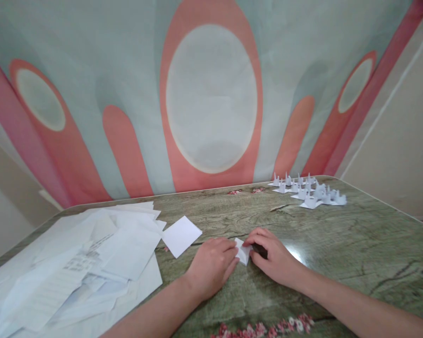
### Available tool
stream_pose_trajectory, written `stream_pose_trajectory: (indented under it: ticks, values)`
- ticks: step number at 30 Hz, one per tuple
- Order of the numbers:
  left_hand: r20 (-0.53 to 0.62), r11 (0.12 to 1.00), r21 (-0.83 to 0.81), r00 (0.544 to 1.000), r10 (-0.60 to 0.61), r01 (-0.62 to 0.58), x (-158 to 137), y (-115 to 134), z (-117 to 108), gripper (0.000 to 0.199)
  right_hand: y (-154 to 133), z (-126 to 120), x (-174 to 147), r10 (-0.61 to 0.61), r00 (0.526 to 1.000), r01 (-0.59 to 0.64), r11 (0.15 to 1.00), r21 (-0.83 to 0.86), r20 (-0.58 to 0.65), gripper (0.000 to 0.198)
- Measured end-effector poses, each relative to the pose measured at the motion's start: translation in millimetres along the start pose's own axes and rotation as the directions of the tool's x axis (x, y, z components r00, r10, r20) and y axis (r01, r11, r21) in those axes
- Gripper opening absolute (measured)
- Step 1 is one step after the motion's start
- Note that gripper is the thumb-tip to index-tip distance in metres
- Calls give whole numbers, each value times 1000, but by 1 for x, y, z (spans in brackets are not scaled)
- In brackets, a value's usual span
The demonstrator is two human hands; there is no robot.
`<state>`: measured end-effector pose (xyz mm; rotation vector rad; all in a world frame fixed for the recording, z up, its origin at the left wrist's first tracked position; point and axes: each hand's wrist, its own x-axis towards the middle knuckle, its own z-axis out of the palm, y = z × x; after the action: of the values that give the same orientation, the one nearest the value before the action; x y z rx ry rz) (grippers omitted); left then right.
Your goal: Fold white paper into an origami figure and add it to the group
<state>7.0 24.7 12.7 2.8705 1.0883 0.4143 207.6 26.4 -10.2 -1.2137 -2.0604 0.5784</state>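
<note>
— While both hands are at the paper, what is the main item?
— One small white folded paper piece [242,256] with a pointed lower end, lying between the hands on the grey-green wood-grain tabletop [366,267].
— Left hand [211,262]?
— Palm down, fingers lying close together, tips at the left edge of the piece. Whether the thumb pinches it, I cannot tell; the thumb is hidden.
— Right hand [270,257]?
— Thumb and forefinger bent toward each other, a dark gap behind their tips, both at the right edge of the piece. Whether they pinch paper between them, I cannot tell.
— Other stock?
— One plain white square paper sheet [182,236], turned cornerwise, beyond the left hand. One wide heap of loose white paper sheets [134,249], some bearing print, left side, overlapping.
— Far right?
— One cluster of small white folded-paper figures [310,201] with upright points, near the far edge; count uncertain.
— Behind?
— One grey-green backdrop [141,61] with coral-red shapes and pale ovals.
</note>
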Motion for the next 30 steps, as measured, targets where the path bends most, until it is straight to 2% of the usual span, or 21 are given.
stream_pose_trajectory:
  ticks: [12, 20, 25, 30]
  values:
    - [-46, 998, -55, 999, -29, 27, 1, 1, -2, 22, -6, -2, -1, -8, 1000, 7, 999, -40, -8, 23]
    - [-58, 993, -107, 997, -58, 51, 2, 1, -2, 20, -3, 2, -2, -134, 991, 126, 974, -190, -29, 18]
    - [-71, 990, -122, 995, -75, 66, 2, 0, -2, 18, -6, -1, -1, -221, 974, 227, 911, -343, 56, 18]
    - [-85, 986, -146, 992, -88, 75, 1, -1, 0, 18, -8, -3, -1, -246, 963, 270, 863, -427, 113, 16]
